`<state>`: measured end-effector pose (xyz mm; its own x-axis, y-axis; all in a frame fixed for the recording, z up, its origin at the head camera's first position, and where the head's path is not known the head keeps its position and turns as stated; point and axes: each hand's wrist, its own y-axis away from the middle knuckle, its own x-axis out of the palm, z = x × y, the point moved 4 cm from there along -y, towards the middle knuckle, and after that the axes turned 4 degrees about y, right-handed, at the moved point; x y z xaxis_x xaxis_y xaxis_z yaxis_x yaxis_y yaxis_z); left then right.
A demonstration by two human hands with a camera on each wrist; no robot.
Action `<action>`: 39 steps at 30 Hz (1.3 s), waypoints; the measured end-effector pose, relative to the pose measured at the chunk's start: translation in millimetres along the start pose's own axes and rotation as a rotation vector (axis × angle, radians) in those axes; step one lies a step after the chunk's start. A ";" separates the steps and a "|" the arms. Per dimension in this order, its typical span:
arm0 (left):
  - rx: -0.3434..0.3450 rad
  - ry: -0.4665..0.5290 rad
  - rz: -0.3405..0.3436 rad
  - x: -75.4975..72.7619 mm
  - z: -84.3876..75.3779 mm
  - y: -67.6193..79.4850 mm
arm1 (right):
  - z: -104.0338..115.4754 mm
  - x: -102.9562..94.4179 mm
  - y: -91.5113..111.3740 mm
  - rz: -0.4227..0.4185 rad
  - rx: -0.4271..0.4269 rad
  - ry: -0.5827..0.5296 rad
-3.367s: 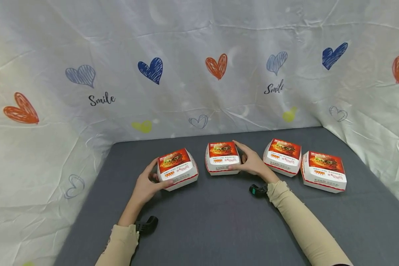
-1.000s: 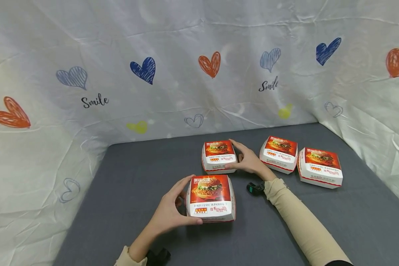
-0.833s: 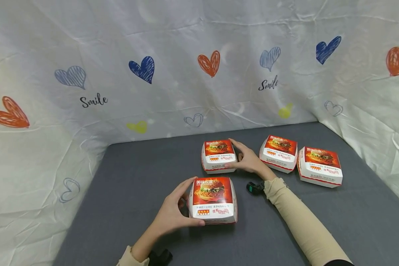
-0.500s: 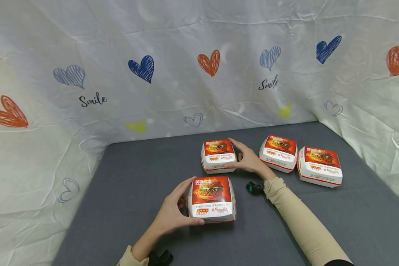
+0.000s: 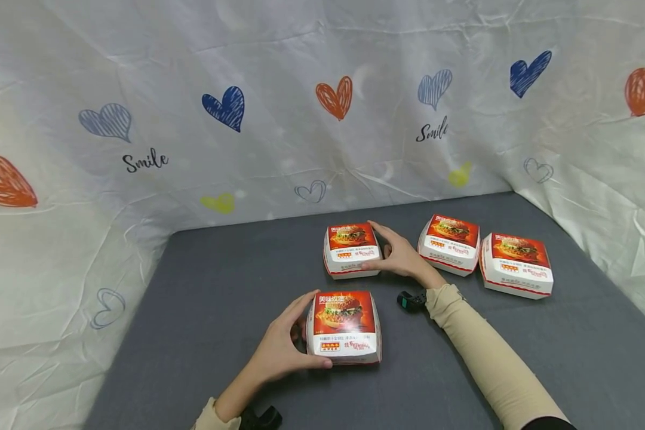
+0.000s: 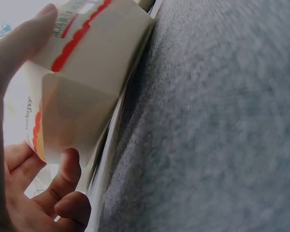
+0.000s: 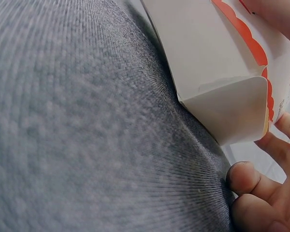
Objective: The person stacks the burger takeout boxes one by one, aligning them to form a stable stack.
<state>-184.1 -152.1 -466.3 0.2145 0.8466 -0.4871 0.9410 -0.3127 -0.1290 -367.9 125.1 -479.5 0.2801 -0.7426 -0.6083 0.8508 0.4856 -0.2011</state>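
Note:
My left hand [image 5: 283, 343] grips a burger box [image 5: 344, 346] by its left side, thumb along the front edge and fingers behind. This white box with a red burger picture is in the front middle of the head view. In the left wrist view the box [image 6: 89, 96] sits right at the grey cloth. Farther back, my right hand [image 5: 400, 257] holds a second burger box [image 5: 349, 263] from its right side, thumb in front. The right wrist view has this box [image 7: 208, 53] low at the cloth, with two fingertips [image 7: 244, 178] curled beside its corner.
Two more burger boxes, one [image 5: 448, 245] behind my right wrist and one [image 5: 516, 266] farther right, stand close together. A grey cloth [image 5: 204, 310] covers the table. Behind it hangs a white curtain [image 5: 279, 149] printed with hearts.
Since the oldest frame my left hand has brought its box from the back left toward the front middle and turned it straighter. The right hand and the other boxes have stayed in place.

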 end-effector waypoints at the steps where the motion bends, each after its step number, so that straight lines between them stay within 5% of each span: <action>1: -0.004 -0.003 0.003 0.2 0.9 0.0 | 0.6 -0.2 -0.5 -0.001 -0.001 0.000; 16: -0.077 -0.023 0.046 4.0 6.6 -0.3 | 4.2 -0.5 -2.1 -0.007 0.014 0.025; 39: -0.083 -0.020 0.066 3.4 7.5 -2.2 | 3.8 0.5 0.9 -0.021 0.011 0.022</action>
<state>-187.3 -151.8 -474.2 0.2722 0.8163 -0.5095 0.9436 -0.3302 -0.0249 -365.3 123.5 -477.1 0.2524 -0.7425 -0.6205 0.8611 0.4649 -0.2060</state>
